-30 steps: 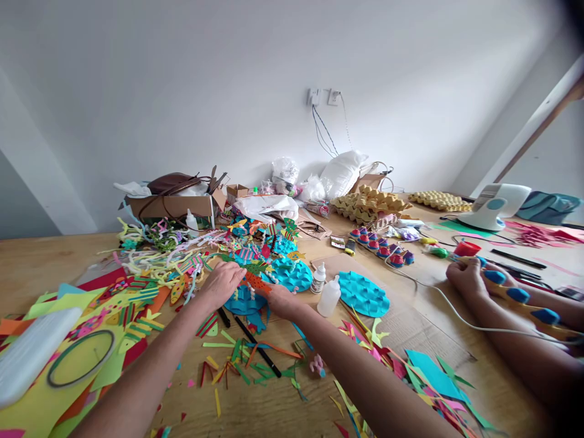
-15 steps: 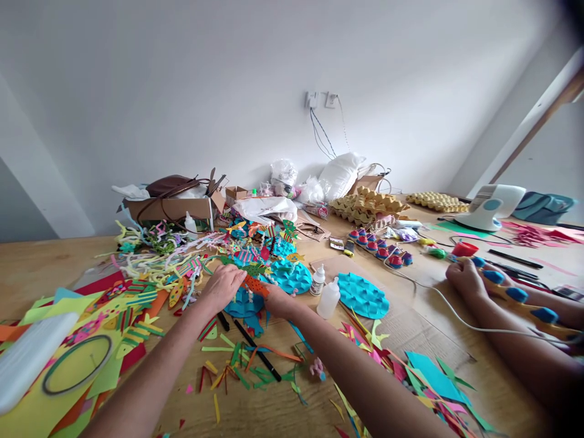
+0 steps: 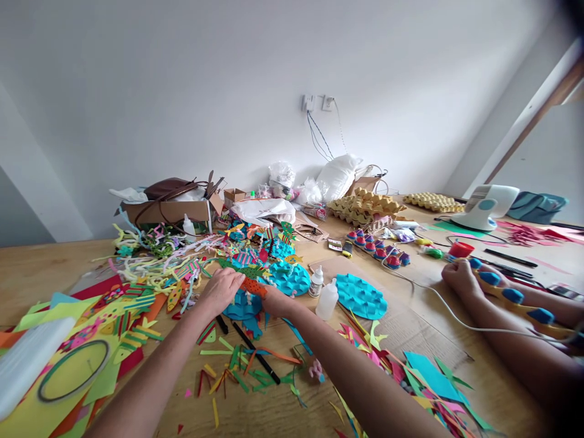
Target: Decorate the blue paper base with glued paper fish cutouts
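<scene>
An orange paper fish with dark dots (image 3: 254,286) spans the gap between my hands, above a blue-painted egg-carton piece (image 3: 241,306). My left hand (image 3: 222,288) is closed with its fingertips at the fish's left end. At the other end is my right hand (image 3: 276,302), closed on it; its fingers are mostly hidden. Behind them lies a green paper fish (image 3: 250,272). More blue carton (image 3: 289,278) and several patterned paper fish crowd the area just beyond. Two glue bottles, a labelled one (image 3: 316,281) and a plain one (image 3: 327,299), stand to the right.
Paper sheets (image 3: 98,377) and pipe cleaners (image 3: 141,261) spread at left. Black pen (image 3: 256,353) and paper strips lie nearer me. A blue carton oval (image 3: 361,296) rests on cardboard. At right, another person's hand (image 3: 462,281) is beside a painted carton strip (image 3: 513,296); a white cable (image 3: 449,307) crosses there.
The view has shifted slightly, so the scene sits a little further left. My hands stay in nearly the same place at the orange fish.
</scene>
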Motion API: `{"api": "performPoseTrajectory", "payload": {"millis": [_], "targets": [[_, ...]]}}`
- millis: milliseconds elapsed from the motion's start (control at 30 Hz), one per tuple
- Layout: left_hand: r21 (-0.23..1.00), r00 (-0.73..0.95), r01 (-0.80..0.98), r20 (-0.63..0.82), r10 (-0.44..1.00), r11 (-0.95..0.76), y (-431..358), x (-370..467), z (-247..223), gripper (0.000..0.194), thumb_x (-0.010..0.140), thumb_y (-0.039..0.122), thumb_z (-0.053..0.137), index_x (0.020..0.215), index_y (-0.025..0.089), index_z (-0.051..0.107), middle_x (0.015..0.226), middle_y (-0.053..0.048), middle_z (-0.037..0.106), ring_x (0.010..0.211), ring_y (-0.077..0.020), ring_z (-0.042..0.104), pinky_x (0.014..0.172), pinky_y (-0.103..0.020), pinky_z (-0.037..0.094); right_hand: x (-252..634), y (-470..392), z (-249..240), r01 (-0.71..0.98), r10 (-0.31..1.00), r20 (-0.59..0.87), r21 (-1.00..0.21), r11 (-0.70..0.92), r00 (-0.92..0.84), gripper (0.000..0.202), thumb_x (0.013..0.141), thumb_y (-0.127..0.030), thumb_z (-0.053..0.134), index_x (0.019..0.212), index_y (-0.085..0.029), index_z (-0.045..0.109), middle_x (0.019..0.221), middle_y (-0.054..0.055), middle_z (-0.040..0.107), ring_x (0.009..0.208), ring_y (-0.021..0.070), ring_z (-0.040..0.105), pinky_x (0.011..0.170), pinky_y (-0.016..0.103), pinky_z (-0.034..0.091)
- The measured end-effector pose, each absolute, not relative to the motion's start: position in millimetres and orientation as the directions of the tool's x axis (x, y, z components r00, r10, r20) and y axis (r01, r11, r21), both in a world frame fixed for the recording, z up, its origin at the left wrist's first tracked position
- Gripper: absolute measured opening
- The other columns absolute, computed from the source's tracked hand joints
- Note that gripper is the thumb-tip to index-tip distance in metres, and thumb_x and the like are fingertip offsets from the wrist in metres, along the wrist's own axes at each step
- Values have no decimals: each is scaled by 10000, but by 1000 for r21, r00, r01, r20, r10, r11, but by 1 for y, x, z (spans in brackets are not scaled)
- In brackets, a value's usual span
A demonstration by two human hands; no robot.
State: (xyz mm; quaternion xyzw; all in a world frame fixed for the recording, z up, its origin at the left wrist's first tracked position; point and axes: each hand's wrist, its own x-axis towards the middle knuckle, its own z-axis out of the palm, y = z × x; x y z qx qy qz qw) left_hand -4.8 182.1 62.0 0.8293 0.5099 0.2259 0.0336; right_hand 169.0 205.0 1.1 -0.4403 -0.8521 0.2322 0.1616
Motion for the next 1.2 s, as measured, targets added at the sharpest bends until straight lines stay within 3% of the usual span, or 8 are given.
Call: {"api": "performPoseTrajectory", "payload": {"millis": [100,233,367,467,633,733,1200], "targets": [[281,377,834,339,862,-475,182,-5,61,434,901,329,265,802,176,659,853,-74,637,835,-204,556,804,-354,421,169,202,8,667,820,78,-540,513,-567,588,626,45,426,1176,-128,539,1073,83,645,916,200,610,813,287,474],[273,375,839,336,864,-471,182,-5,62,415,896,325,280,809,183,660,851,-66,640,835,-199,560,799,-343,426,175,195,17,642,806,134,-536,548,-576,587,595,54,444,1107,-188,599,1183,33,595,1022,177,568,870,250,442],[274,371,841,334,867,-466,180,-5,64,417,896,332,277,821,176,656,859,-73,642,839,-201,564,785,-335,435,187,192,19,705,862,174,-509,493,-477,514,651,44,395,1041,-179,645,1144,63,608,1042,180,558,869,251,432],[283,380,831,342,859,-480,178,-5,66,407,891,329,285,814,179,655,858,-74,648,823,-197,573,763,-328,443,194,196,18,763,895,164,-472,441,-415,499,684,13,401,1083,-170,636,1151,94,592,1017,202,569,839,270,441],[289,383,812,391,837,-507,178,-7,64,407,883,337,292,791,194,663,820,-66,659,795,-195,588,746,-325,454,190,207,22,788,883,103,-415,456,-457,548,669,6,432,1113,-249,627,1176,50,589,1017,205,565,863,294,415],[280,390,811,395,832,-513,179,-8,62,417,882,350,287,795,198,665,840,-66,664,802,-195,595,751,-325,459,184,211,26,780,867,74,-403,478,-493,553,677,10,422,1132,-236,617,1087,45,642,967,190,588,852,274,416],[336,372,805,355,858,-489,182,-12,61,434,849,380,286,755,177,658,873,-102,670,839,-230,607,793,-382,467,177,222,26,794,862,53,-364,486,-504,542,684,-10,458,1195,-160,557,1211,68,583,1077,186,552,880,226,412]]}}
